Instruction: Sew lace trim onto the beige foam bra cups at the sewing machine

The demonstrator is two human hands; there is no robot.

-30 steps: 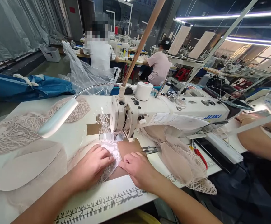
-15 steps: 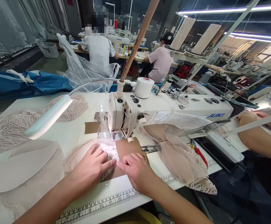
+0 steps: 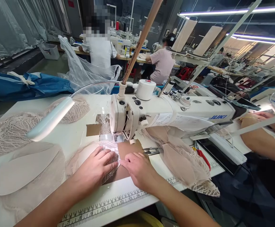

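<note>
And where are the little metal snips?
In the head view, just right of centre, the metal snips lie beyond the right hand, between the brown sheet and the bunched beige fabric.

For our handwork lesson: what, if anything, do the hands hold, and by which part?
The left hand lies on the lace, the right hand at its right edge; whether either grips it cannot be told.

juki on machine [image 3: 168, 108], 10 on ruler [image 3: 104, 207]
</note>
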